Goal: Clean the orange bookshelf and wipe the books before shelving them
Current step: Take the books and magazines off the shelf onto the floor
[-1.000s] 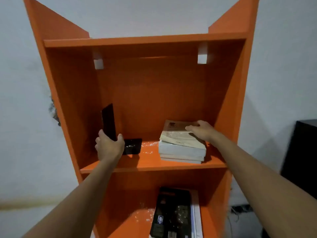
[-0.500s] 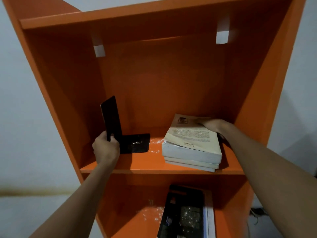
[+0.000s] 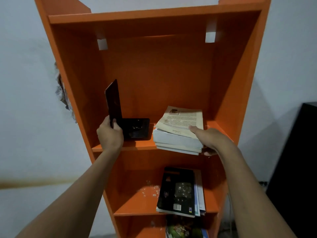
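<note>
Head view: on the upper shelf of the orange bookshelf point(image 3: 154, 69), the left hand point(image 3: 109, 134) is closed around the upright of a black bookend point(image 3: 120, 117). The right hand point(image 3: 208, 140) grips the front right corner of a stack of books point(image 3: 178, 133), thumb on top, fingers underneath. The stack is best lifted level, supported from below. Cover print is illegible; a barcode is visible on the black book point(image 3: 176, 189) one shelf lower.

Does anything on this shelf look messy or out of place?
Yes: white specks are scattered over the lower shelf beside the black book, and the wall left of the bookshelf looks chipped.
</note>
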A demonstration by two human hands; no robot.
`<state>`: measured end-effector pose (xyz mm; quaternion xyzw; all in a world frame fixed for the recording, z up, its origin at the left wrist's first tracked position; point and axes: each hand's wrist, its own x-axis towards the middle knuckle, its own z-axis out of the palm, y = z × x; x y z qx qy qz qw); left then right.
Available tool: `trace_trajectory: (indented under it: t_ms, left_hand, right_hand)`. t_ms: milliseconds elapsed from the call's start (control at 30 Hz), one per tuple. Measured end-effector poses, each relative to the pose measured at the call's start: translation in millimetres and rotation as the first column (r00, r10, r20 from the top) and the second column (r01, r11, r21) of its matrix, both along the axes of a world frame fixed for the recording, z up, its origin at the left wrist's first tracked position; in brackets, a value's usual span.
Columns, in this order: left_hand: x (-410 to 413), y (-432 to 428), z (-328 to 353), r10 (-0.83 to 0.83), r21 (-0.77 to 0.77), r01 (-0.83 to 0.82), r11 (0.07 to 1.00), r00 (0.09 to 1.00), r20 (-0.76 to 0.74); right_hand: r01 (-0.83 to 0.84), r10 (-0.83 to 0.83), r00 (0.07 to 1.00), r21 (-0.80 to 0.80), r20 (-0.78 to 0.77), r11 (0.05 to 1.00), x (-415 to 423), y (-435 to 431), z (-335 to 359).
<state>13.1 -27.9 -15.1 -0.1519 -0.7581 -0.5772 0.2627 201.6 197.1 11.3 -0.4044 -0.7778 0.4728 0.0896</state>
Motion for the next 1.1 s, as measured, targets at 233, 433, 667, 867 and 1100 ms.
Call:
trace_trajectory:
  t_ms: [233,433,667,867,1100]
  left_hand:
    - [18,-15,4,-0.017,0.028,0.017,0.999,0.999,-0.028]
    - [32,-21,5,-0.067,0.063,0.069,0.996,0.997,-0.029]
    - [51,-37,2,-0.105,0.067,0.108,0.992,0.993,-0.052]
    - [73,-59,-12,-0.099,0.061,0.101,0.993,0.994,-0.034]
    - [117,-83,-58,-0.116,0.084,0.115,0.990,0.993,0.012]
  right_hand:
    - [-0.001,-0.096,0.949,-0.306,-0.301,0.952,11,-34,-11]
    - [-0.126,-0.055,0.916,-0.416,-0.398,0.901,37,-63,-22]
    - [-0.151,-0.211,0.855,-0.618,-0.473,0.772,32,-61,-10]
    - [-0.215,-0.251,0.782,-0.624,-0.571,0.751,54,-78,-48]
    - [-0.158,-0.260,0.762,-0.560,-0.593,0.813,104,-111,-113]
